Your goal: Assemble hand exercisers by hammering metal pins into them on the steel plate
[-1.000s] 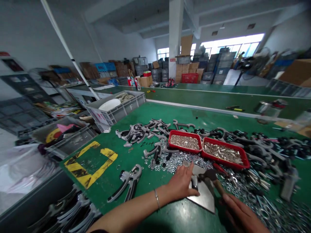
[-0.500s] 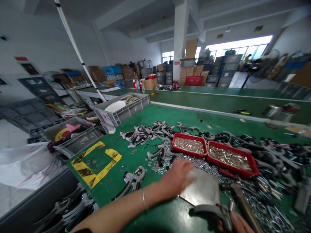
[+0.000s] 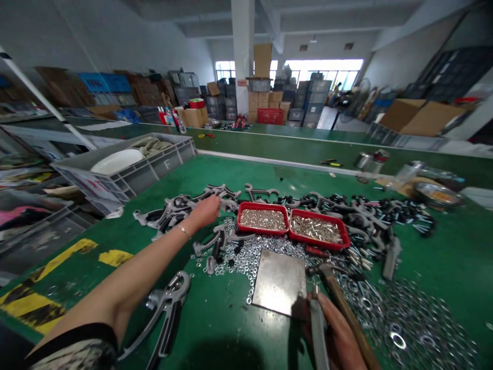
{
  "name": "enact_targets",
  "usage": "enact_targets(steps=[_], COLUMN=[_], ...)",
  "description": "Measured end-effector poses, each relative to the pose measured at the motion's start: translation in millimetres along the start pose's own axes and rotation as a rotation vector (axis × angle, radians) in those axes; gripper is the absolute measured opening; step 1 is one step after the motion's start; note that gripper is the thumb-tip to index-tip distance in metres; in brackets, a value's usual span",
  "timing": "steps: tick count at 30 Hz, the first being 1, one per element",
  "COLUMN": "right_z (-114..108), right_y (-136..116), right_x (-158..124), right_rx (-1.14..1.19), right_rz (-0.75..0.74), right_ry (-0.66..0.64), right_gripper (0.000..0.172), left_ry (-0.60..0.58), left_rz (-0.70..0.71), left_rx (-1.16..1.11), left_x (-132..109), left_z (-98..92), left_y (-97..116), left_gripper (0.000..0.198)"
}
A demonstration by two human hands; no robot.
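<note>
My left hand (image 3: 206, 213) reaches out over a heap of grey cast-metal handle parts (image 3: 169, 211), its fingers close above them and nothing visible in it. My right hand (image 3: 331, 329) grips the wooden handle of a hammer (image 3: 342, 303) together with a grey metal part (image 3: 319, 334). Just beyond that hand, a flat steel plate (image 3: 279, 282) lies on the green bench top (image 3: 231, 329). Two red trays (image 3: 262, 218) (image 3: 319, 228) hold small silver fittings. Loose steel washers and nuts (image 3: 246, 252) spread around the plate. An assembled cast-metal hand tool (image 3: 165, 308) lies under my left forearm.
A grey plastic crate (image 3: 127, 169) holding a white plate and cloth stands at the bench's left side. Yellow-and-black tape (image 3: 65, 257) marks the bench's left part. More parts and washers (image 3: 400, 324) lie to the right. A second green bench (image 3: 308, 149) runs behind.
My left hand has left the steel plate and moved left and forward over the cast parts. The plate stays uncovered, and the view has swung left.
</note>
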State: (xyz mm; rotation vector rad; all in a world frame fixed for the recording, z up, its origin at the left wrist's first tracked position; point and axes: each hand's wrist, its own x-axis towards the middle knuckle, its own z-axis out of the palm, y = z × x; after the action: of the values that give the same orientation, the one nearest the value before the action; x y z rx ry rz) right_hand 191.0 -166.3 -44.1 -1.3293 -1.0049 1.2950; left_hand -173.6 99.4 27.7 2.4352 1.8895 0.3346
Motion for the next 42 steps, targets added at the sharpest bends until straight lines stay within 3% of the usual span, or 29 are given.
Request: enact_targets(steps=[3, 5, 7, 10, 12, 15, 24, 28, 32, 36, 42], right_z=[15.0, 22.8, 27.0, 27.5, 25.8, 22.6, 18.7, 18.3, 20.4, 20.8, 18.4], right_y=[-22.2, -31.9, -35.5, -34.2, -34.3, -38.7, -45.3, -42.9, -39.5, -41.0, -56.4], right_x=[3.7, 4.5, 2.7, -5.1, -12.2, -21.4, -30.4, -32.3, -32.9, -31.7, -28.6], right_rx=[-0.024, -0.15, -0.356, -0.579, -0.645, -0.694, -0.739, -0.705, -0.647, -0.597, -0.486], right_rz=[0.119, 0.084, -0.049, -0.171, -0.191, -0.22, -0.29, -0.35, -0.39, -0.315, -0.197], right_ry=[0.076, 0.085, 0.045, -0.063, -0.136, -0.184, -0.181, -0.099, -0.031, -0.089, -0.246], right_gripper=[0.041, 0.036, 0.033, 0.029, 0.027, 0.025, 0.022, 0.021, 0.02, 0.022, 0.029], left_ry=[0.115, 0.119, -0.06, -0.288, -0.38, -0.396, -0.391, -0.38, -0.375, -0.369, -0.461], left_rz=[-0.047, -0.047, -0.092, -0.271, -0.332, -0.352, -0.281, -0.293, -0.201, -0.099, 0.143], left_rx=[-0.203, -0.599, -1.032, -1.436, -1.538, -1.489, -1.282, -1.251, -1.135, -0.856, -0.558], left_x=[-29.5, -67.4, -113.5, -175.6, -201.9, -219.0, -225.5, -228.1, -229.2, -226.4, -210.1], left_z=[-19.4, -25.2, -19.7, 5.2, 22.4, 36.7, 33.0, 33.1, 37.0, 36.7, 17.6], left_y=[13.0, 41.8, 85.3, 157.1, 194.2, 223.8, 238.0, 246.8, 245.2, 234.2, 216.5], left_gripper=[0.043, 0.048, 0.041, 0.038, 0.042, 0.045, 0.042, 0.042, 0.039, 0.035, 0.041])
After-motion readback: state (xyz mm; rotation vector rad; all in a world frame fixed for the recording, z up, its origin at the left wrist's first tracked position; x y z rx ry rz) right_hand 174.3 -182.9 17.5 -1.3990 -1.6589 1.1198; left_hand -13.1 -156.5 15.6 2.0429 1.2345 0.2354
